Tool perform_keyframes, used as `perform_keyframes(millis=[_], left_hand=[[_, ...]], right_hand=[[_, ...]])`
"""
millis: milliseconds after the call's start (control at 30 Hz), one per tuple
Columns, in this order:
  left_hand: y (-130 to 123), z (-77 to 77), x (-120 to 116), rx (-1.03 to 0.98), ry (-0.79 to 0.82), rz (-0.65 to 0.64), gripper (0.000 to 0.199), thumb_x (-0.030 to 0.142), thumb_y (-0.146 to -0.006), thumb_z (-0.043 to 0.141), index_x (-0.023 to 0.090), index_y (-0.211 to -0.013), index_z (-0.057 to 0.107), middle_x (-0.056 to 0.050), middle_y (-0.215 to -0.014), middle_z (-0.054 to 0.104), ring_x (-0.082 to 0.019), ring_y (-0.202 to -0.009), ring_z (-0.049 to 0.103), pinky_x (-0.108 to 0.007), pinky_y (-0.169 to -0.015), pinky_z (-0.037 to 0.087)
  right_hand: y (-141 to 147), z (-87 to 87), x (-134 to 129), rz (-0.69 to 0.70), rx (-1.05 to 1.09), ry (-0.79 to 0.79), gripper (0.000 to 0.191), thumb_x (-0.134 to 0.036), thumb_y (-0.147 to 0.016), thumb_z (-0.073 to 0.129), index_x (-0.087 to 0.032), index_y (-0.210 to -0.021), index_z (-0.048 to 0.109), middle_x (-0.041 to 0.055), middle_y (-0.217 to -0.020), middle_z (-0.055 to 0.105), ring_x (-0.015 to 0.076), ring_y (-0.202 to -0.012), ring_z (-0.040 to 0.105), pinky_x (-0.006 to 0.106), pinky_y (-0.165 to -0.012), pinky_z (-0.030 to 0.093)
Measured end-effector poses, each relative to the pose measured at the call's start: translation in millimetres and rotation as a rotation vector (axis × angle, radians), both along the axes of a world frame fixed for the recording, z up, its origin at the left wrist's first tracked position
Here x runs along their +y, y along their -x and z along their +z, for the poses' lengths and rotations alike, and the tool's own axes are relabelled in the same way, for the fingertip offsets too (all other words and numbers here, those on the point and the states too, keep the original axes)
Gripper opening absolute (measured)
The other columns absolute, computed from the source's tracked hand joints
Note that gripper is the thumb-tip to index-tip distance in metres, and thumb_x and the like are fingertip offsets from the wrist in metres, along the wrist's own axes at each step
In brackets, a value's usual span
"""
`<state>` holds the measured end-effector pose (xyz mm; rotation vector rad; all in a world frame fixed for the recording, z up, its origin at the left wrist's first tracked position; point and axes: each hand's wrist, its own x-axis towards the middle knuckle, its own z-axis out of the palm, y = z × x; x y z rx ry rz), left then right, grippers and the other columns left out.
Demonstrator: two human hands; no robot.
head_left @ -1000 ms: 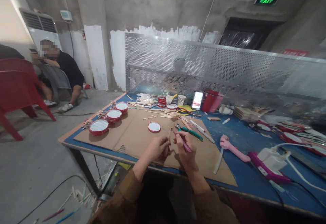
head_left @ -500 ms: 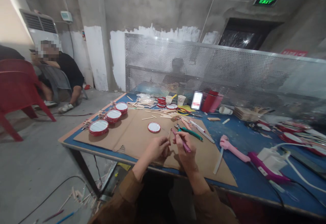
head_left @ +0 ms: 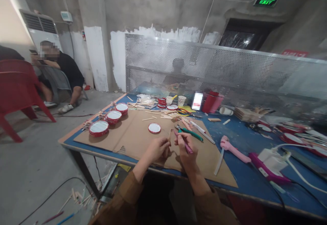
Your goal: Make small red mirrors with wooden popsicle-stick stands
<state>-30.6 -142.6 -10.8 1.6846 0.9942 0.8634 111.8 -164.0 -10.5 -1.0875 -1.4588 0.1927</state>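
my left hand (head_left: 158, 148) pinches one stick (head_left: 170, 134), right hand (head_left: 187, 148) fingers round one purple pen (head_left: 188, 148); three drums (head_left: 99, 128) left, one disc (head_left: 154, 128) mid-cardboard (head_left: 135, 128), blue tabletop (head_left: 213, 126), concrete wall (head_left: 153, 3).

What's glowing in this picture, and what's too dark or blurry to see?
In the head view, the exit sign glows green and the white screen is blurred into squares; same view, it's nearly black under the table, and the clutter near the right edge looks soft.
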Motion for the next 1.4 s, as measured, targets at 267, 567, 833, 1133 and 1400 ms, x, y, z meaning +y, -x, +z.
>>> perform_keyframes(millis=[267, 567, 833, 1133, 1400], left_hand=[[0.8, 0.6, 0.1, 0.03, -0.057, 0.015, 0.023, 0.033, -0.084, 0.044, 0.017, -0.074, 0.056, 0.004, -0.046, 0.051, -0.012, -0.048, 0.049, -0.021, -0.052, 0.037], [0.7, -1.2, 1.0, 0.044, -0.08, 0.032, 0.023, 0.033, -0.084, 0.045, 0.016, -0.073, 0.057, 0.003, -0.049, 0.053, -0.013, -0.053, 0.052, -0.021, -0.055, 0.039], [-0.3, -1.6, 0.3, -0.009, -0.017, -0.001, 0.021, 0.033, -0.084, 0.044, 0.018, -0.072, 0.051, 0.005, -0.044, 0.049, -0.011, -0.042, 0.047, -0.021, -0.049, 0.035], [-0.7, 0.4, -0.8, -0.021, 0.01, -0.004, 0.019, 0.032, -0.084, 0.043, 0.018, -0.072, 0.049, 0.005, -0.045, 0.049, -0.011, -0.041, 0.046, -0.021, -0.043, 0.033], [-0.4, -0.6, -1.3, -0.033, -0.013, -0.01, 0.023, 0.034, -0.085, 0.044, 0.018, -0.069, 0.048, 0.005, -0.044, 0.049, -0.011, -0.041, 0.047, -0.021, -0.046, 0.033]], right_hand=[[0.6, 0.5, -0.4, 0.019, -0.033, 0.012, 0.017, -0.034, -0.089, 0.049, -0.02, -0.094, 0.058, 0.0014, -0.075, 0.065, 0.0144, -0.067, 0.064, 0.027, -0.064, 0.052], [-0.3, -0.7, 0.6, 0.004, 0.004, -0.002, 0.018, -0.035, -0.089, 0.049, -0.02, -0.093, 0.059, 0.0008, -0.073, 0.064, 0.0143, -0.065, 0.063, 0.027, -0.063, 0.051], [-1.6, -2.6, 1.0, -0.008, -0.022, -0.009, 0.017, -0.034, -0.089, 0.049, -0.02, -0.093, 0.059, 0.0014, -0.075, 0.066, 0.0148, -0.066, 0.064, 0.027, -0.063, 0.051], [-1.3, -0.7, -1.2, 0.021, -0.043, 0.004, 0.015, -0.032, -0.089, 0.05, -0.02, -0.092, 0.059, 0.0012, -0.074, 0.066, 0.0146, -0.066, 0.063, 0.026, -0.063, 0.051], [-0.2, 1.5, -2.3, 0.04, -0.066, -0.007, 0.016, -0.032, -0.09, 0.049, -0.019, -0.091, 0.059, 0.0008, -0.072, 0.065, 0.0137, -0.063, 0.062, 0.025, -0.063, 0.05]])
